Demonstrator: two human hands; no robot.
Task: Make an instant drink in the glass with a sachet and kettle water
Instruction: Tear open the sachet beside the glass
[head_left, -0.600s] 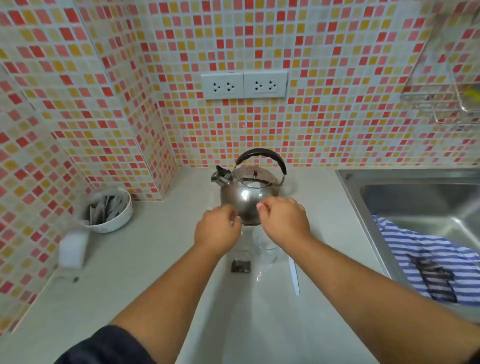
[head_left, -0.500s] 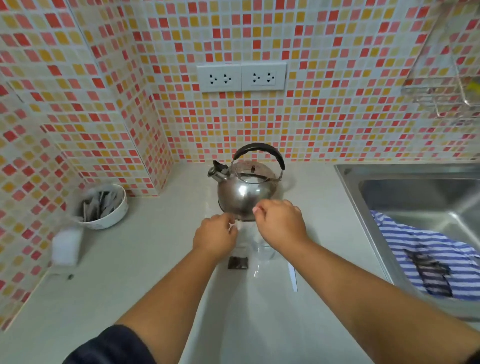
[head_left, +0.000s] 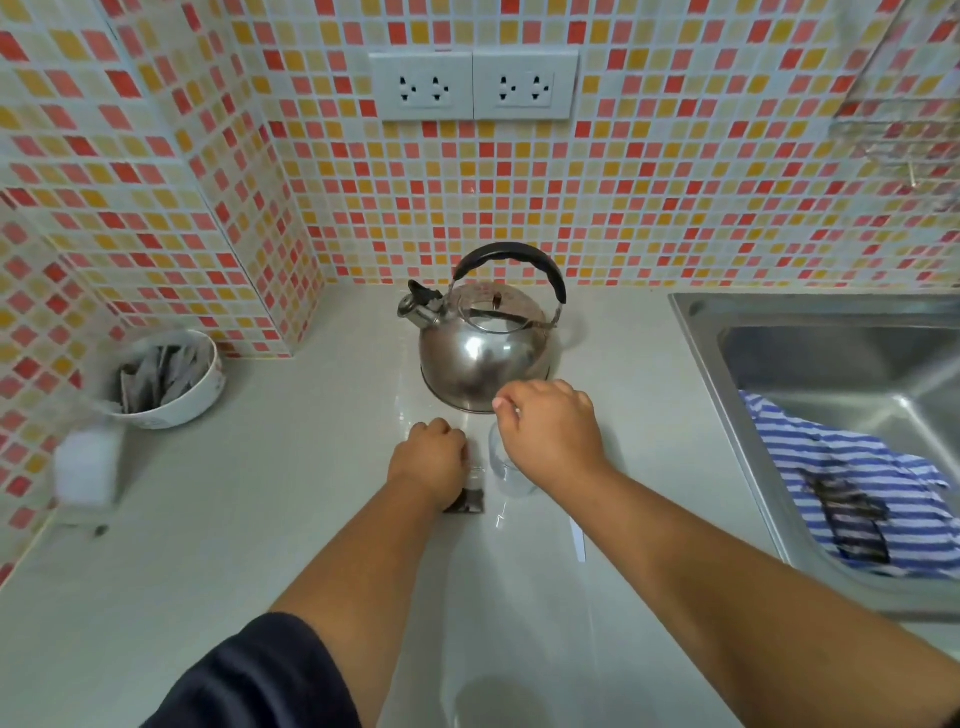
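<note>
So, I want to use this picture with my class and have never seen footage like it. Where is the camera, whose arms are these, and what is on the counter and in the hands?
There is no machine here. A person wears a wide-angle camera on the head, looking forward and down, so the arms you see are their own.

On the pale counter stands a steel kettle with a black handle. In front of it is a clear glass. The right hand hovers over the glass, fingers pinched; whether it holds anything is too small to tell. The left hand rests beside the glass, over a small dark sachet.

At the far left a white bowl holds more sachets. At the right, a striped cloth lies in the sink.
</note>
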